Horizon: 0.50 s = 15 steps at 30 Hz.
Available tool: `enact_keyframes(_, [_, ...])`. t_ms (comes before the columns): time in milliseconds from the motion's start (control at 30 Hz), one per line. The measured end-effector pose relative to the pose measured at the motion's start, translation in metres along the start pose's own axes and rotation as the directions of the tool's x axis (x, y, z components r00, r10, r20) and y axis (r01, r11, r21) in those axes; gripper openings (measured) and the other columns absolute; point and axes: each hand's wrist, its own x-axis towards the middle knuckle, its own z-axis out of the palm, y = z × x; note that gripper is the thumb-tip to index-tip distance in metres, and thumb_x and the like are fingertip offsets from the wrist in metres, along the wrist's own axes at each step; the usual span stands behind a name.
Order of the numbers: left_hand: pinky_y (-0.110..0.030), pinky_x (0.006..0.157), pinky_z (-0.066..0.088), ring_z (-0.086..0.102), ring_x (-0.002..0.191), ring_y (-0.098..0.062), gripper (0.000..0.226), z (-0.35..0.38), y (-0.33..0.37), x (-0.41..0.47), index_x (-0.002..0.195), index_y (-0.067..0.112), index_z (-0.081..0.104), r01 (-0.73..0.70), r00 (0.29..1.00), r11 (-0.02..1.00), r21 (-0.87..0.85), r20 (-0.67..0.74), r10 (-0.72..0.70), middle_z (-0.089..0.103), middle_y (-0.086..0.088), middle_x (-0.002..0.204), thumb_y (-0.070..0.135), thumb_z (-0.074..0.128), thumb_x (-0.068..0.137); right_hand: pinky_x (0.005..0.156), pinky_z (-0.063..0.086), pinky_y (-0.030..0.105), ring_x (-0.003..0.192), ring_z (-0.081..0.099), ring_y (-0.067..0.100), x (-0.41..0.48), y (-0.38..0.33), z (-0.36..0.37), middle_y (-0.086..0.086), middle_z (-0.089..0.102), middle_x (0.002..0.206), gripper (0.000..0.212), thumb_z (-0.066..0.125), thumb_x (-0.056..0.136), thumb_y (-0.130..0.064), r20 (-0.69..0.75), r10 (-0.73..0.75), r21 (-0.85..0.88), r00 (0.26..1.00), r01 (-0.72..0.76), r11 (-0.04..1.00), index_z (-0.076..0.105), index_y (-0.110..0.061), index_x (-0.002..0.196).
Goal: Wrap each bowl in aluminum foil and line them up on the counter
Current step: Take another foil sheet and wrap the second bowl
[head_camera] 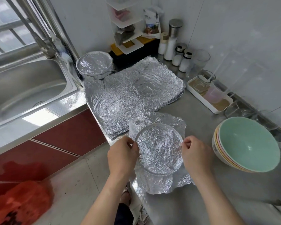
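bare bench (199, 114) is lying open to you between the foil stack (133, 93) and the stacked bowls (246, 143). jars (177, 51) and a white tray (209, 95) are crowding the back wall; the sink (23, 88) is closing off your left.

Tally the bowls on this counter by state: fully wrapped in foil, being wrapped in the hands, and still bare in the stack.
Fully foil-wrapped bowl by the sink: 1
Foil-lined bowl held between the left hand and right hand, loose foil still sticking out: 1
Bare stacked bowls, mint-green one on top: about 4 by the visible rims; exact count unclear
Total: about 6
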Motion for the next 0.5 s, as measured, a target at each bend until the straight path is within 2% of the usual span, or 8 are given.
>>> enact_keyframes(67, [-0.029,0.063,0.039,0.057,0.077,-0.013,0.013,-0.001,-0.001,0.002,0.097,0.024,0.067,-0.046,0.999,0.997,0.055,-0.021,0.048,0.061,0.013,0.083,0.033,0.062,0.089,0.066,0.044,0.034,0.079,0.057,0.022,0.002,-0.002,-0.003,0.001,0.064,0.086,0.007,0.057,0.091,-0.017,-0.002,-0.026,0.029,1.0,0.026,0.999,0.063,-0.015,0.088])
enact_keyframes(133, [-0.029,0.069,0.036,0.056,0.092,-0.018,0.023,0.0,0.001,0.008,0.111,0.021,0.068,-0.142,0.988,0.989,0.033,-0.057,0.144,0.06,0.005,0.099,0.029,0.063,0.09,0.071,0.048,0.035,0.082,0.057,0.021,0.008,-0.007,-0.008,0.002,0.061,0.089,0.009,0.058,0.091,-0.016,-0.034,-0.076,0.086,0.997,0.078,0.993,0.066,-0.013,0.094])
enact_keyframes(233, [-0.028,0.076,0.033,0.054,0.103,-0.025,0.027,0.008,0.017,0.024,0.118,0.015,0.069,-0.284,0.957,0.959,0.024,-0.053,0.285,0.062,-0.003,0.107,0.023,0.062,0.093,0.079,0.05,0.039,0.088,0.059,0.024,0.025,-0.021,-0.01,0.006,0.063,0.096,0.019,0.057,0.092,-0.014,-0.059,-0.157,0.115,0.986,0.163,0.98,0.068,-0.01,0.108])
enact_keyframes(367, [-0.033,0.076,0.041,0.052,0.104,-0.024,0.025,0.024,0.039,0.042,0.116,0.018,0.07,-0.381,0.925,0.921,0.082,0.026,0.38,0.062,-0.001,0.108,0.027,0.056,0.097,0.088,0.045,0.033,0.103,0.057,0.024,0.049,-0.033,-0.003,0.006,0.063,0.114,0.027,0.054,0.095,-0.016,0.051,-0.21,0.085,0.976,0.205,0.975,0.065,-0.012,0.119])
enact_keyframes(500, [-0.034,0.068,0.045,0.056,0.088,-0.023,0.022,0.03,0.039,0.048,0.102,0.016,0.074,-0.462,0.886,0.878,0.126,0.032,0.462,0.063,-0.001,0.094,0.025,0.054,0.098,0.077,0.044,0.029,0.093,0.059,0.022,0.056,-0.03,0.006,0.004,0.065,0.105,0.021,0.055,0.095,-0.017,0.096,-0.249,0.068,0.964,0.243,0.968,0.071,-0.014,0.108])
